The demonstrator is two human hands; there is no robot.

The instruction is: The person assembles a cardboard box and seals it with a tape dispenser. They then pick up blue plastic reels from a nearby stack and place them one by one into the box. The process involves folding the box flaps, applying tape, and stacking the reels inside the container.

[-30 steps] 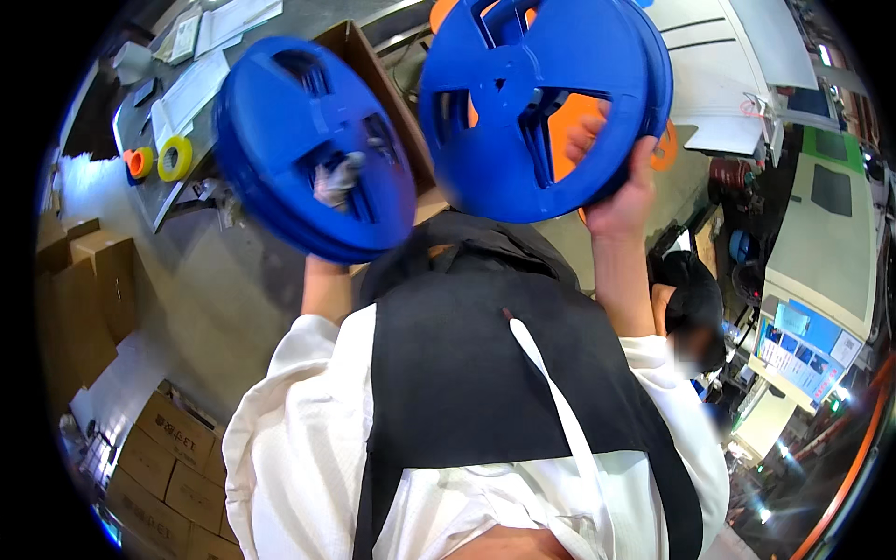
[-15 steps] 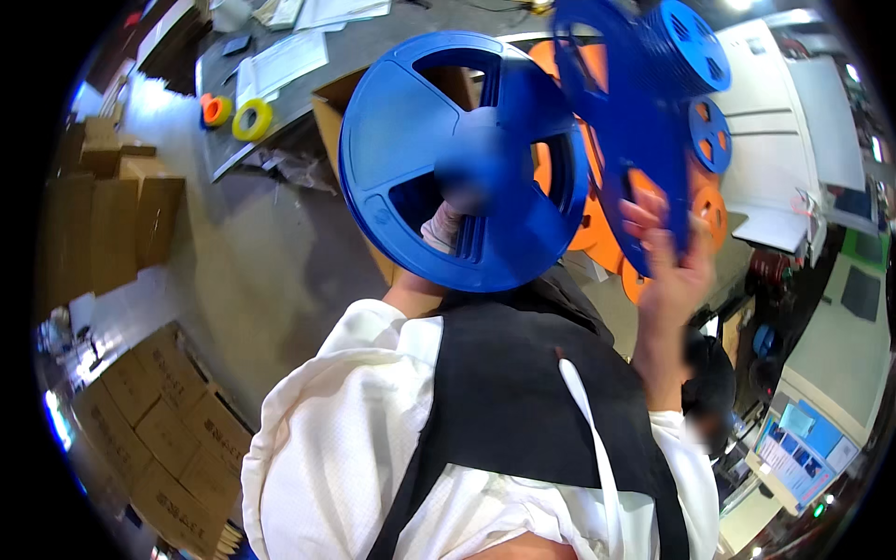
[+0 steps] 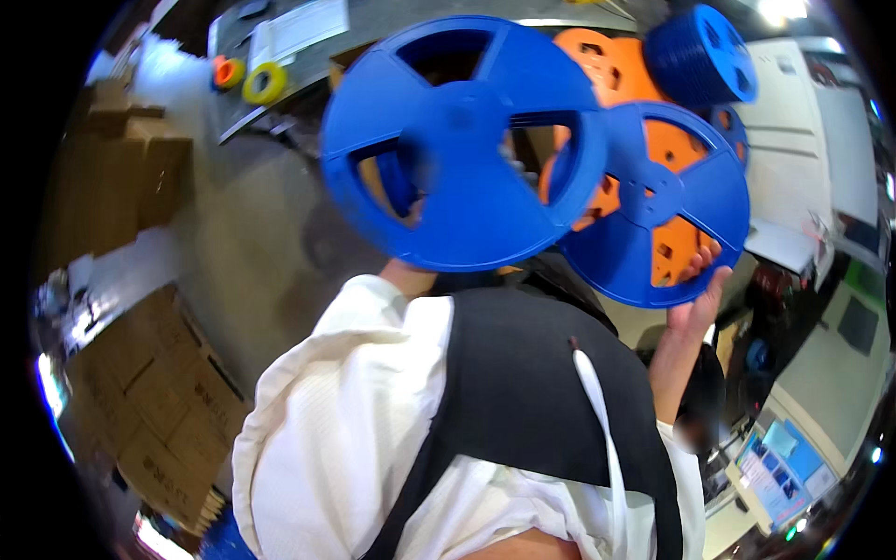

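A large blue plastic reel (image 3: pixel 467 191) with wedge-shaped openings is in front of my body. My left hand (image 3: pixel 408 277) supports it from underneath; the reel hides nearly all its fingers, and only the wrist shows clearly below the rim. To the right, my right hand (image 3: pixel 695 303) grips a single blue reel disc (image 3: pixel 695 201) by its lower edge, the thumb outside the rim and fingertips showing through an opening. The disc lies face up, its left edge beside or under the reel's right rim; whether they touch I cannot tell.
Orange reel discs (image 3: pixel 602 61) lie behind the blue disc. A stack of blue discs (image 3: pixel 700 56) stands at the far right. Yellow tape (image 3: pixel 265 84) and papers (image 3: pixel 308 33) rest on the grey table. Cardboard boxes (image 3: pixel 149 392) are piled at the left.
The right-hand disc has turned from nearly edge-on to face up and come lower. The left-hand reel now looks larger and slightly higher, with another face toward me.
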